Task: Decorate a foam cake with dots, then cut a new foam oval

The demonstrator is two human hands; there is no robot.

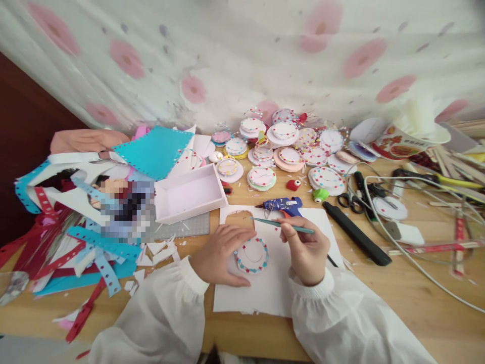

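A round white disc (252, 256) edged with red and blue beads lies on a white sheet of paper (265, 298). My left hand (223, 255) curves around its left side, fingers near the upper edge and thumb stretched out below; whether it presses the disc is unclear. My right hand (307, 247) grips teal tweezers (299, 228) between thumb and fingers. Their thin tips point left, above the disc, toward a tan round patch (239, 218). Anything between the tips is too small to make out. Just behind lies a blue glue gun (282, 204).
Several beaded discs (261, 177) stand stacked at the back. To the left are a white open box (191, 194) and piled ribbon and paper scraps (102, 247). On the right lie a black bar-shaped tool (358, 235), scissors (350, 202), a white cable (409, 273) and a paper bowl (405, 139).
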